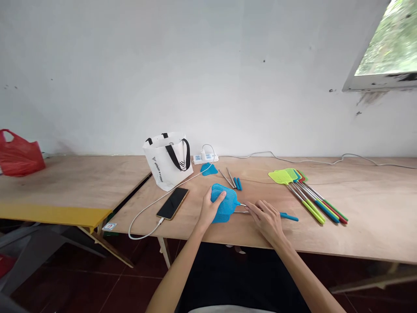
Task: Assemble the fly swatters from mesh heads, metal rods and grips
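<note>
My left hand (209,208) is closed on the mesh head of a blue fly swatter (225,195), thumb on top, near the table's front edge. My right hand (267,221) pinches the thin metal rod just beside the neck of that head. A second blue mesh head (221,218) shows underneath, partly covered. A blue handle (289,216) sticks out to the right of my right hand; which head it belongs to is hidden. Behind my hands lie a loose blue swatter head (208,170), metal rods (225,178) and blue handle grips (238,184).
Several finished-looking swatters (304,195) in green, blue and red lie fanned at the right. To the left are a phone (172,203) on a white cable, a white tote bag (166,163) and a power strip (205,158). A red bag (21,154) sits on the neighbouring table.
</note>
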`<state>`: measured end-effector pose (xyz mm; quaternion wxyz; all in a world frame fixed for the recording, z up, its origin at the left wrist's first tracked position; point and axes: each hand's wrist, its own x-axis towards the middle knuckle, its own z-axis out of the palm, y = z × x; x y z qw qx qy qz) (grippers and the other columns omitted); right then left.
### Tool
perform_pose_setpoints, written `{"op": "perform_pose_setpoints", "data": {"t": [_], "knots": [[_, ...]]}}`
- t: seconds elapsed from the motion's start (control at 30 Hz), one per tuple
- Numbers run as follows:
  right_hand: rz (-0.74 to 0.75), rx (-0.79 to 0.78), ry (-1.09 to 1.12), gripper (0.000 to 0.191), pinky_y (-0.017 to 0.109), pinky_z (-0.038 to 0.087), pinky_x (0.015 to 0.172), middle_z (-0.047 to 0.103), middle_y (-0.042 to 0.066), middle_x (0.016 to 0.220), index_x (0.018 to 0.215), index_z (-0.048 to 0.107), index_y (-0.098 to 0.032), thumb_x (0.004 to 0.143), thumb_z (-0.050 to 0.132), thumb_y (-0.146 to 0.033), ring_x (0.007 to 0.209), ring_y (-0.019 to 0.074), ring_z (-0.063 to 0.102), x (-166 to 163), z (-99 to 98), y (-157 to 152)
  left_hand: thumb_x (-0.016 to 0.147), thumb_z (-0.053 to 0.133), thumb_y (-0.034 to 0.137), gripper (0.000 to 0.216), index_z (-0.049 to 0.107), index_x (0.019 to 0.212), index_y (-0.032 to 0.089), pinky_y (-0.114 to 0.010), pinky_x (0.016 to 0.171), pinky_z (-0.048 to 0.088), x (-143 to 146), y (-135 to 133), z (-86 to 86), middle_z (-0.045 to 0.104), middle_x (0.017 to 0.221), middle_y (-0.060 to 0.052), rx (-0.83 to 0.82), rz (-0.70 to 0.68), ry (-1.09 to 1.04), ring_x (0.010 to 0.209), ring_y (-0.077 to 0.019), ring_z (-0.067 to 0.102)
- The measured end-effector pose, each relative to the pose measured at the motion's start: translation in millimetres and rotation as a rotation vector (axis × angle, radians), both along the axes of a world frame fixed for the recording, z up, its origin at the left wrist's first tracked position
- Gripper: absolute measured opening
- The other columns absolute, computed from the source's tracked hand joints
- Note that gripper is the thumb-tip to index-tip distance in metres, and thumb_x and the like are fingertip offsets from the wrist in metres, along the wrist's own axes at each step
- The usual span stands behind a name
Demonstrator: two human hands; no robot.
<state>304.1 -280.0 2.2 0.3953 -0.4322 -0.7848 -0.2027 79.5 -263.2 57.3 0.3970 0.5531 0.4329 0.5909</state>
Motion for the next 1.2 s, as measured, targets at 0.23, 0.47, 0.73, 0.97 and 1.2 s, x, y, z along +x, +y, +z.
{"op": "perform_pose_setpoints", "data": {"t": [0.23, 0.47, 0.73, 0.97, 1.2], "knots": [[0.004, -0.007, -0.058, 0.029, 0.032, 0.033, 0.07, 0.061, 0.004, 0.082, 0.111, 0.07, -0.023, 0.099, 0.045, -0.012, 0.076, 0.0191, 0.048, 1, 2.5, -2, 0.08, 0.073, 0.055, 0.038, 0.06, 0.086, 0.02, -0.032, 0.078, 0.05, 2, -1, -3.1, 0.062, 0.082, -0.002, -0.038, -0.006, -0.005, 0.08, -0.02, 0.061], [0.005, 0.0, -0.071, 0.036, 0.033, 0.033, 0.07, 0.062, 0.005, 0.083, 0.112, 0.068, -0.022, 0.095, 0.041, -0.006, 0.077, 0.0197, 0.05, 1, -0.7, -2, 0.081, 0.073, 0.056, 0.038, 0.06, 0.088, 0.02, -0.033, 0.077, 0.052, 4, -1, -6.4, 0.063, 0.083, -0.003, -0.057, -0.006, 0.003, 0.079, -0.0209, 0.062], [0.02, 0.003, -0.044, 0.035, 0.033, 0.035, 0.07, 0.064, 0.005, 0.081, 0.109, 0.068, -0.022, 0.097, 0.039, -0.007, 0.077, 0.0193, 0.052, 0, -3.2, -2, 0.084, 0.07, 0.056, 0.038, 0.061, 0.097, 0.021, -0.036, 0.084, 0.053, 10, 0, -18.5, 0.068, 0.094, -0.006, -0.041, 0.019, 0.041, 0.091, -0.0246, 0.066], [0.056, 0.024, -0.01, 0.034, 0.032, 0.035, 0.069, 0.063, 0.005, 0.08, 0.108, 0.068, -0.021, 0.096, 0.041, -0.006, 0.076, 0.0193, 0.052, 0, -2.6, -2, 0.087, 0.068, 0.055, 0.042, 0.059, 0.11, 0.021, -0.04, 0.095, 0.049, 13, 2, -28.2, 0.068, 0.109, -0.01, -0.058, 0.033, 0.068, 0.105, -0.0273, 0.064], [0.044, -0.051, -0.065, 0.038, 0.034, 0.038, 0.074, 0.067, 0.007, 0.089, 0.123, 0.065, -0.021, 0.097, 0.04, -0.009, 0.082, 0.0212, 0.055, -3, -5.3, 0, 0.087, 0.067, 0.056, 0.038, 0.06, 0.095, 0.02, -0.033, 0.083, 0.051, 3, 2, -15.8, 0.066, 0.09, -0.005, 0.005, -0.014, 0.085, 0.087, -0.0221, 0.065]]}}
